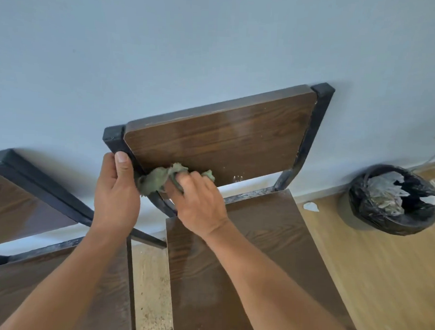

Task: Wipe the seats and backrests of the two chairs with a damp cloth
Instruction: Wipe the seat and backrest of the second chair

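Head view, only one. Two brown wood-look chairs w/ black metal frames stand side by side against a pale blue wall [167, 38].

Right chair: backrest [225, 137] sits just above frame centre, tilted, its top edge near the wall. The seat [270, 254] runs from centre down toward 6 o'clock.

Green cloth [158, 178] is bunched at the backrest's lower left corner, about 9 o'clock from the backrest's middle, touching the board and the black frame post [115, 140].

Right hand [197, 204] presses the cloth onto the backrest; fingers curled and close together over the wad, tips partly buried in the fabric.

Left hand [116, 193] grips the frame post at that same corner, thumb laid flat up the post, other fingers wrapped behind it & out of sight. It touches the cloth's left end.

Left chair: part of its backrest [17, 206] at 9 o'clock, its seat [44, 289] at 7 o'clock. Speckled floor shows in the gap between the seats.

Bin [394, 200] w/ black bag liner and crumpled clear plastic inside, at 3 o'clock, on the wood floor [380, 284] near the wall. Small white scrap [310, 206] lies between bin and right chair.
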